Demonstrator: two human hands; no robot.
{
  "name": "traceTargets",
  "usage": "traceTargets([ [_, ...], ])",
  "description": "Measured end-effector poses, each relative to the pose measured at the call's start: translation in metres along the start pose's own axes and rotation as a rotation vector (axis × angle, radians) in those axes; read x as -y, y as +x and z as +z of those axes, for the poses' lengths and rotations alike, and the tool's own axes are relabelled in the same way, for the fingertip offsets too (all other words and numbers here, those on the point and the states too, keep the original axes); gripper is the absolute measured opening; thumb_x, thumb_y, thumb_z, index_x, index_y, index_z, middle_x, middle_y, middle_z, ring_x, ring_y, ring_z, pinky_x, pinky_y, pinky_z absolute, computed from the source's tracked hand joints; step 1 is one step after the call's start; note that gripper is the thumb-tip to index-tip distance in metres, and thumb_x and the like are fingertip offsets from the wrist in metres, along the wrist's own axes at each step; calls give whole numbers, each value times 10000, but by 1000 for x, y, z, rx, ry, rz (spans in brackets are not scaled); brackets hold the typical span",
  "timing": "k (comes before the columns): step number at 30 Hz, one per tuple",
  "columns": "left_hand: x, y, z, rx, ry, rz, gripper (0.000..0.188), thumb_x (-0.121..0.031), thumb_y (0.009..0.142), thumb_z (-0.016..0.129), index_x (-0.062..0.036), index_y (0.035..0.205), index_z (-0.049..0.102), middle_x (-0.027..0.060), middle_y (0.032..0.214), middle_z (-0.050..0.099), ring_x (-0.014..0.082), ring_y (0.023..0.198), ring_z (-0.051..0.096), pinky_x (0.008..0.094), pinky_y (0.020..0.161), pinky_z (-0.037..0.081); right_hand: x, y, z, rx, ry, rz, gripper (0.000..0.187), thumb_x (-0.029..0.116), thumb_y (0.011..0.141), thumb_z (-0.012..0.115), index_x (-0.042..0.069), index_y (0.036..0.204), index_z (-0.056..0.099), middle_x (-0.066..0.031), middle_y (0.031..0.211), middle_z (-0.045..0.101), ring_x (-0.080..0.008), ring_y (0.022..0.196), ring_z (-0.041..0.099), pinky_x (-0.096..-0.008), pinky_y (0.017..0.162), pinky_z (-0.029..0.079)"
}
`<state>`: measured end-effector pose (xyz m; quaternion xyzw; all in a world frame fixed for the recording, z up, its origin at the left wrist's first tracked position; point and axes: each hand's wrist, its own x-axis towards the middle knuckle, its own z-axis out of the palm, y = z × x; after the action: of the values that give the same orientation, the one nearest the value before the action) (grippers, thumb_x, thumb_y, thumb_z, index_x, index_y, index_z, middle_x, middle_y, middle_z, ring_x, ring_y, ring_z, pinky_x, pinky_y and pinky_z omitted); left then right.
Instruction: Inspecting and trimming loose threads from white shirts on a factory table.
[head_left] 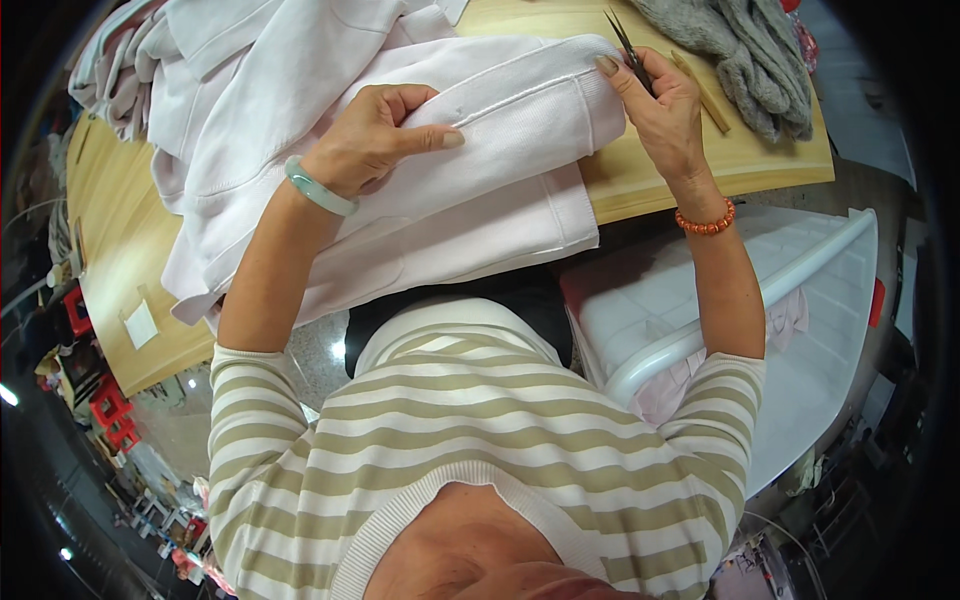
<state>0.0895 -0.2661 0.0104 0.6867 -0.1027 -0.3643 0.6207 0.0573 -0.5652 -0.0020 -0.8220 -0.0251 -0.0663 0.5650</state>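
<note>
A pale pinkish-white knitted garment (pixel 480 160) lies over the table edge and hangs down toward my lap. My left hand (pixel 375 140), with a green bangle at its wrist, pinches a fold of it near a long seam, thumb on top and fingers partly hidden in the cloth. At the garment's right end my right hand (pixel 662 108) grips the hem between thumb and fingers. The same hand also keeps a slim black pair of tweezers (pixel 632 58) in its palm, tips pointing up and away from me.
More pale garments (pixel 230 60) are heaped at the far left of the wooden table (pixel 110 300). A grey knit piece (pixel 750 70) and a thin wooden strip (pixel 703 95) lie at the right. Beside my right arm stands a white plastic bin (pixel 840 330) with pink cloth inside.
</note>
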Motion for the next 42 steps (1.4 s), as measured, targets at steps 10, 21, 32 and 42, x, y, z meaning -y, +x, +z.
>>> traceTargets([
  [10, 5, -3, -10, 151, -280, 33, 312, -106, 818, 744, 25, 1091, 664, 43, 972, 697, 95, 869, 623, 227, 840, 473, 58, -41, 43, 136, -330, -2, 252, 176, 907, 648, 7, 1085, 590, -45, 708, 573, -101, 637, 497, -235, 586, 417],
  [21, 9, -2, -12, 174, -316, 52, 314, -98, 825, 734, 36, 1099, 659, 58, 981, 700, 98, 859, 634, 220, 821, 489, 51, -37, 65, 294, -345, -154, 203, 174, 906, 643, 19, 1020, 577, -73, 712, 593, -155, 602, 551, -289, 588, 460],
  [32, 12, 2, -12, 225, -274, 55, 282, -85, 841, 707, 50, 1084, 660, 52, 967, 695, 87, 857, 623, 209, 821, 474, 49, -33, 68, 313, -459, -266, 184, 195, 902, 641, 49, 1005, 595, -93, 668, 583, -226, 572, 577, -327, 552, 450],
  [42, 11, 0, -13, 225, -290, 23, 298, -88, 841, 708, 44, 1103, 655, 58, 997, 694, 87, 871, 621, 214, 831, 472, 52, -28, 70, 179, -198, -140, 248, 146, 895, 639, 58, 1121, 586, -28, 640, 525, -130, 589, 502, -292, 555, 418],
])
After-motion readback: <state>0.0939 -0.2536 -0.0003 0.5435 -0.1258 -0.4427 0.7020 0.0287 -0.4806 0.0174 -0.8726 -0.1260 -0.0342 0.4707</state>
